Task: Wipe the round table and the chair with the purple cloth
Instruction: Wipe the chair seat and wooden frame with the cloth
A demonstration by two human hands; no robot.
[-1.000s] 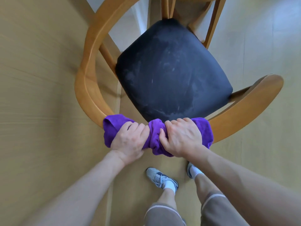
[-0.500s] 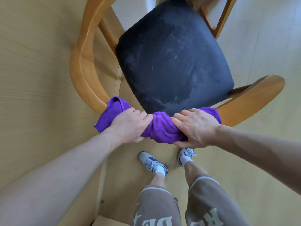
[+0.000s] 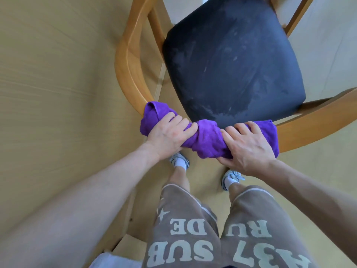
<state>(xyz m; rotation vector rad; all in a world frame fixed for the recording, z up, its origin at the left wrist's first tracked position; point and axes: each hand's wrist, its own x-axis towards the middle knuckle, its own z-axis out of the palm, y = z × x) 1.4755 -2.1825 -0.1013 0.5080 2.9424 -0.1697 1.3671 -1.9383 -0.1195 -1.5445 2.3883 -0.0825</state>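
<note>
Purple cloth [image 3: 207,139] bunched round the curved wooden backrest rail of the chair [image 3: 129,60], at the near edge of its dark seat [image 3: 233,60] | bare floor [image 3: 48,74] lies open on both sides | left hand [image 3: 170,135] and right hand [image 3: 246,147] both grip the cloth, fingers curled over it, a twisted bulge between them.

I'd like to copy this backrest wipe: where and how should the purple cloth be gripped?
Grip the purple cloth at its two ends from above, as the left hand and right hand do: it lies bunched along the curved chair rail, so fingers wrap over.
</note>
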